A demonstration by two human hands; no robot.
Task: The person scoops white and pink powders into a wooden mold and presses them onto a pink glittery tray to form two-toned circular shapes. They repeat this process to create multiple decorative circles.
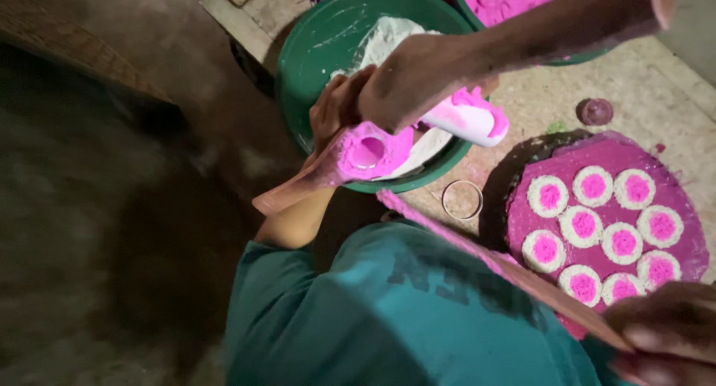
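Mould (365, 153) caked in loose pink powder: light, crumbly, dusty-slick. Your left hand (335, 114) fingers wrap shut round it beside green basin (321, 50). Take handle below fingers. Your right hand (656, 330) clenches wooden strip (522, 270).

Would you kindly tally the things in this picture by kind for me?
White-and-pink cakes: 10
Green basins: 2
Metal ring: 1
Small pink cap: 1
Pink mould: 1
Flat stick: 1
White tube: 1
Total: 17
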